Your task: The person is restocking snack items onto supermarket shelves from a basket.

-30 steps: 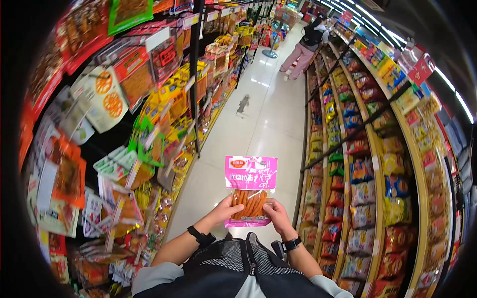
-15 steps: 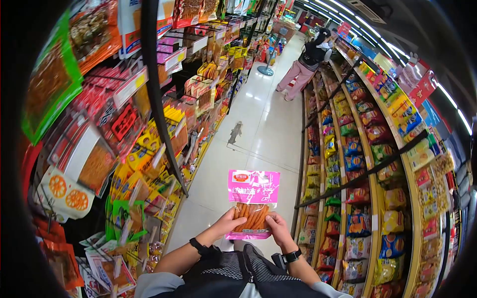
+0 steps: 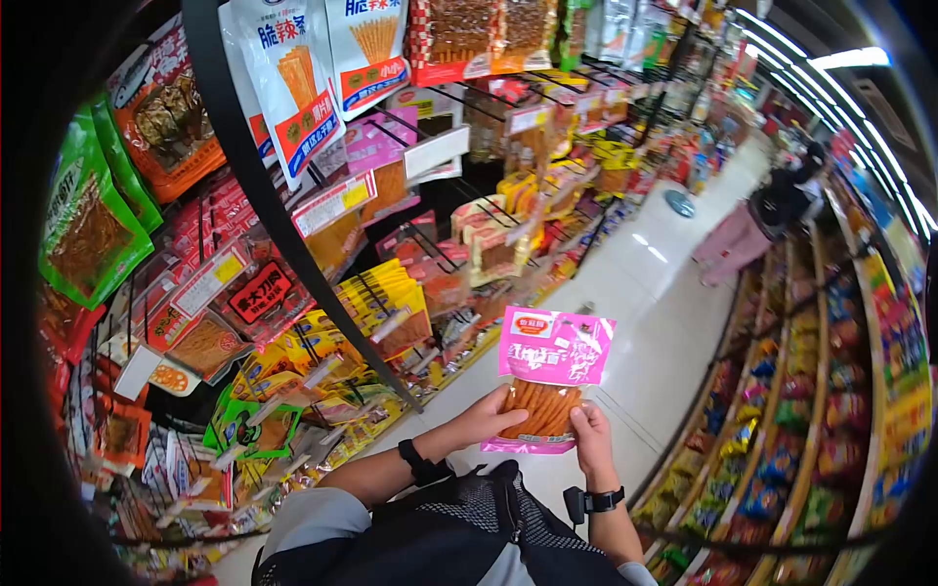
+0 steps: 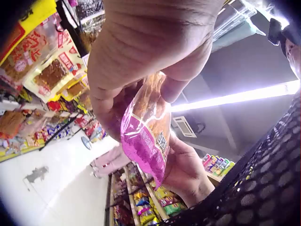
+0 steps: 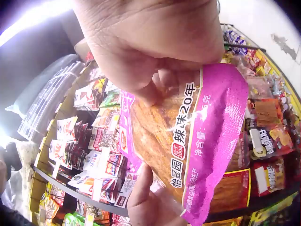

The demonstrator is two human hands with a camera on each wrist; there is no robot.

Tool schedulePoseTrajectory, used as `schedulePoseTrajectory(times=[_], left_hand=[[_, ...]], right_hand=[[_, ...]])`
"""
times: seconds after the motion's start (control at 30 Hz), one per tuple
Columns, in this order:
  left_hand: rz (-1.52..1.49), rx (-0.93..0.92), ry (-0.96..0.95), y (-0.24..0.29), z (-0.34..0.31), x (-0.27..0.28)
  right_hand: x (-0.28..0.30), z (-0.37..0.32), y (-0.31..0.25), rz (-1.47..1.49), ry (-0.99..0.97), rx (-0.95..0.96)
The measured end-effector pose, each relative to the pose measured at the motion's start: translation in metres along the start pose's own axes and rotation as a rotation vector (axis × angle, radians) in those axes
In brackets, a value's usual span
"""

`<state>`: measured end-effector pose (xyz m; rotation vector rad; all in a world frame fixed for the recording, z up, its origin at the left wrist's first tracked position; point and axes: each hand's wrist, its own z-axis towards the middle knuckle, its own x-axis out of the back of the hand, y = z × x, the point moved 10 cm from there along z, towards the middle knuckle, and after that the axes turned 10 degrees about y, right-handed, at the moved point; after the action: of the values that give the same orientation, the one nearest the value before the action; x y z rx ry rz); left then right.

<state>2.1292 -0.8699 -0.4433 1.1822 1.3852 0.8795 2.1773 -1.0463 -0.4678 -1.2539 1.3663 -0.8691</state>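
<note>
A pink snack packet (image 3: 554,352) with a see-through lower part showing orange-brown strips is held upright in front of the body. My left hand (image 3: 481,420) grips its left edge, thumb on the front. On the right edge my right hand (image 3: 592,441) pinches it between thumb and fingers. The left wrist view shows the packet (image 4: 143,141) from below, with the left hand (image 4: 150,42) large above it. Lettering on the packet's pink bottom strip (image 5: 218,122) faces the right wrist view, under the right hand (image 5: 150,42).
Hanging snack packets fill the rack (image 3: 332,293) on the left, crossed by a black post (image 3: 283,215). Shelves of bagged snacks (image 3: 782,430) line the right. A person in pink trousers (image 3: 733,239) stands farther along the pale floor aisle (image 3: 625,293).
The head view has turned left, bringing the hanging rack nearer the middle and shifting the aisle and person right. Both hands still hold the packet, which appears slightly farther right and tilted.
</note>
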Motion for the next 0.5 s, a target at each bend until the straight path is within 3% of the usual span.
schedulePoseTrajectory(times=[0.23, 0.27, 0.37, 0.5], left_hand=[[-0.042, -0.145, 0.537, 0.079, 0.017, 0.083], [-0.040, -0.114, 0.602, 0.072, 0.018, 0.105], [-0.027, -0.579, 0.792, 0.152, 0.015, 0.136], [-0.073, -0.791, 1.012, 0.204, 0.008, 0.172]], right_hand=[[-0.106, 0.103, -0.053, -0.002, -0.357, -0.036], [-0.124, 0.115, -0.059, -0.025, -0.408, -0.017], [-0.171, 0.151, -0.070, -0.075, -0.522, 0.041], [-0.235, 0.187, -0.081, -0.086, -0.627, 0.095]])
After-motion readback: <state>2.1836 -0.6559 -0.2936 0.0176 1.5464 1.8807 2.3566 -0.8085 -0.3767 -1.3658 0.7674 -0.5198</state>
